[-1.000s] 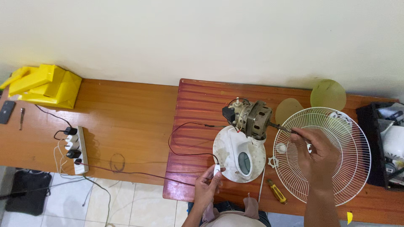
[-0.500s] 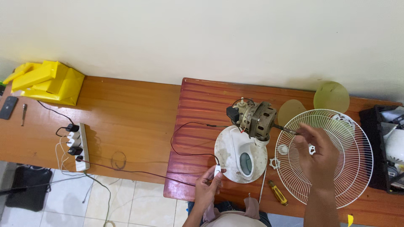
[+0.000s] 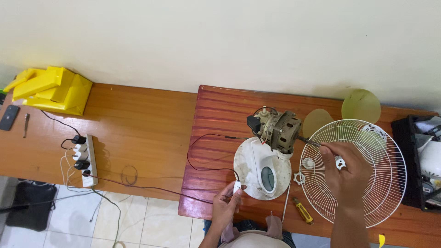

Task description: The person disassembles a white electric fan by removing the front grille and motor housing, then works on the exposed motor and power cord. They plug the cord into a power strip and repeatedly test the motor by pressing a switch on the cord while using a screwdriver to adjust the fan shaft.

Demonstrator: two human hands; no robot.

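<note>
A bare fan motor [image 3: 279, 130] with copper windings stands on a round white fan base [image 3: 262, 168] on the red-brown table [image 3: 220, 115]. My right hand [image 3: 345, 171] pinches the tip of the motor's metal shaft [image 3: 308, 141], over a white wire fan guard [image 3: 353, 172]. My left hand [image 3: 226, 203] holds a small white inline switch [image 3: 237, 187] at the near edge of the base, on a thin black and red cord [image 3: 202, 151] that runs to the motor.
A yellow-handled screwdriver [image 3: 303, 210] lies near the front edge. A white power strip [image 3: 86, 160] with several plugs, a yellow case [image 3: 53, 89] and a phone [image 3: 9, 117] are on the left table. Two yellow-green discs [image 3: 361, 105] lie behind the guard; a black crate [image 3: 415, 160] stands right.
Both hands keep their holds, the right on the shaft tip and the left on the switch. The view has shifted slightly; nothing on the tables has moved.
</note>
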